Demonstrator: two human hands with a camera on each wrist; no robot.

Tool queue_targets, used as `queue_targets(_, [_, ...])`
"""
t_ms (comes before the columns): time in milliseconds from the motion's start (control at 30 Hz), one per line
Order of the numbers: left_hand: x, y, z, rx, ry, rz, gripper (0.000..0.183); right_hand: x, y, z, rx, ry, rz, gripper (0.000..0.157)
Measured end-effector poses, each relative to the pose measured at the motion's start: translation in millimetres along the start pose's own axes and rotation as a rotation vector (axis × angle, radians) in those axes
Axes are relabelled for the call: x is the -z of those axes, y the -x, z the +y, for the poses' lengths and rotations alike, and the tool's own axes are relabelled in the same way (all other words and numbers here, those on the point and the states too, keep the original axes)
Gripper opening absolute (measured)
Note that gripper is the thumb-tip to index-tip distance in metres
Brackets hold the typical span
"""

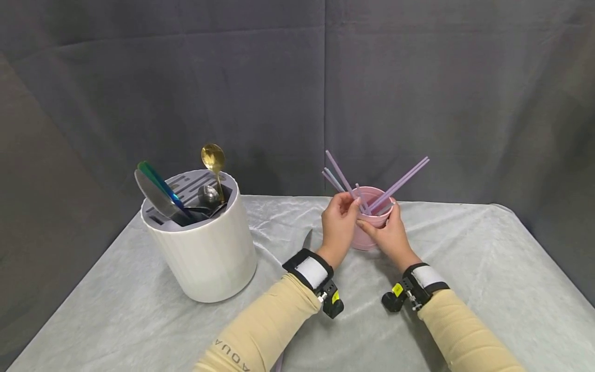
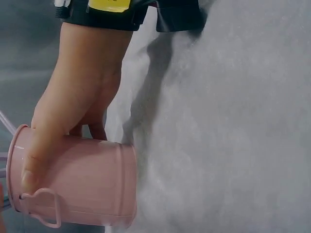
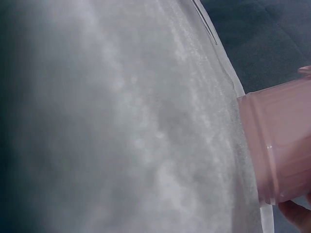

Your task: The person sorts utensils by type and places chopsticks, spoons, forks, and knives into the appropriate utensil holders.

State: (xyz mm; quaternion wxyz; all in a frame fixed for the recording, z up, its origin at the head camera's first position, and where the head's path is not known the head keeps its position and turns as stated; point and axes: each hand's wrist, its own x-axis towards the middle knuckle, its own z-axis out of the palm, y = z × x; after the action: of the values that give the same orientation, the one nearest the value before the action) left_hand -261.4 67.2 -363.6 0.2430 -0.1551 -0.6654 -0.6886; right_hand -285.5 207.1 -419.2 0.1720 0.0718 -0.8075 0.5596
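Note:
A small pink bucket [image 1: 364, 240] stands toward the back of the table, with several purple drinking straws [image 1: 403, 181] and a pale blue one leaning out of it. My right hand [image 1: 392, 235] grips the bucket from the right, its thumb across the front below the rim. That hand [image 2: 80, 92] shows large in the left wrist view, near the bucket's wire loop [image 2: 57, 208]. At the rim's left side, my left hand [image 1: 338, 222] has thumb and forefinger pinched on a purple straw. Only the lower bucket [image 3: 286, 141] and a fingertip show in the right wrist view.
A white ribbed cutlery holder [image 1: 209, 258] with a grey slotted top stands at the left. It holds a gold spoon [image 1: 213, 156], knives and other spoons. A knife blade [image 1: 308, 239] lies behind my left wrist. Under the left sleeve a purple straw [image 1: 279, 363] shows.

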Motion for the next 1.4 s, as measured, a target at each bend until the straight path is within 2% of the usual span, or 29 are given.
queue_targets(167, [-2.4,0.3,0.1,0.038,-0.077,-0.05,0.013,-0.5,0,0,0.002,0.016,0.003,0.09])
queue_targets(367, [-4.2,-0.7,6.1,0.054,-0.13,-0.062,0.012,0.4,1,-2,0.006,0.027,0.004,0.091])
queue_targets(533, [2.1,1.0,4.3,0.047,-0.145,-0.094,0.015,-1.0,2,-2,0.007,0.011,0.005,0.09])
queue_targets(633, [12.6,2.4,4.7,0.053,-0.131,-0.131,0.02,-2.7,2,0,0.013,0.006,0.015,0.09])
queue_targets(733, [29.9,4.1,7.7,0.072,-0.151,-0.171,0.023,-3.8,2,0,0.02,-0.004,0.024,0.088])
queue_targets(833, [51.8,6.6,10.9,0.123,-0.188,-0.214,0.022,-2.9,2,-1,0.019,-0.005,0.023,0.088])
queue_targets(900, [67.6,9.9,13.5,0.188,-0.225,-0.256,0.022,-1.1,1,-2,0.015,-0.003,0.023,0.088])
queue_targets(967, [84.0,15.3,14.7,0.261,-0.282,-0.293,0.022,-0.7,0,-2,0.012,-0.001,0.02,0.089])
queue_targets(1033, [99.3,22.3,16.7,0.323,-0.384,-0.34,0.023,0.3,0,-3,0.005,0.009,0.012,0.089])
queue_targets(1167, [124.7,36.9,22.6,0.401,-0.68,-0.448,0.02,2.1,0,-4,0.0,0.023,0.009,0.091])
queue_targets(1267, [138.3,47.2,25.3,0.434,-0.852,-0.553,0.018,2.1,0,-4,0.009,0.017,0.008,0.09])
queue_targets(1333, [143.9,53.1,25.7,0.438,-0.916,-0.613,0.027,1.3,0,-3,0.013,0.018,0.007,0.09])
queue_targets(1400, [147.0,58.1,25.4,0.428,-0.958,-0.646,0.033,-0.3,0,-2,0.013,0.013,0.003,0.089])
